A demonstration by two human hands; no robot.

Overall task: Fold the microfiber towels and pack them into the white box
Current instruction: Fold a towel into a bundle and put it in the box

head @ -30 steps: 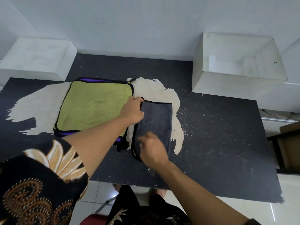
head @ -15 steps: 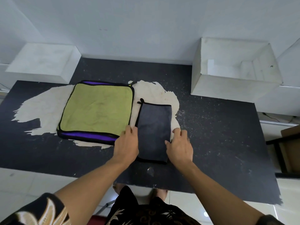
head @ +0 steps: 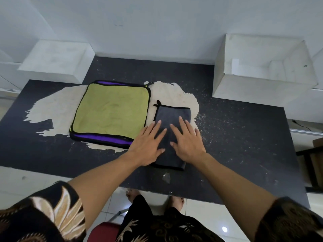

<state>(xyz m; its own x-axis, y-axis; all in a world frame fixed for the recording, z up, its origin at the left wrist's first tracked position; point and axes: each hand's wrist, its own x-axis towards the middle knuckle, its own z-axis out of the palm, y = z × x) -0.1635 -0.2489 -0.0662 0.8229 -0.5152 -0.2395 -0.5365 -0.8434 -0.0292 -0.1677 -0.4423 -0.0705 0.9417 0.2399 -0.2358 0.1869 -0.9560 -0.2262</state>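
**Item:** grey towel (head: 172,116), microfiber, folded to a narrow rectangle, black binding, small hanging loop at its far left corner.

**Location:** middle of the worktop (head: 244,137), toward the near edge, flat across the right side of a pale worn patch (head: 52,109), just beside a green towel (head: 111,112).

**Handling, as judged:** light, soft, limp, with no stiffness to keep a fold unaided. Plush nap more likely to cling to the worktop than to slide. Not fragile. Prone to sag or fall open if lifted by one corner. Best taken along both long edges at once, layers pinched together, or carried between flat palms.

**Left grip** (head: 148,145): wide and flat, palm down, fingers straight and spread. Pressing on the towel's left side, outer edge of the palm over bare worktop. Holding nothing.

**Right grip** (head: 188,145): likewise wide and flat, fingers spread, pressing on the towel's right side. Holding nothing.

**Relation:** both directly on top of the grey towel, thumbs close together over its middle. Far end and near edge left uncovered.

**Other stock:**
- Green towel, spread open on a purple towel (head: 104,138), left of centre.
- White box (head: 253,88), open-topped, at the far right corner, well apart from the grey towel. No towel seen inside.
- White block (head: 56,62) at the far left corner.
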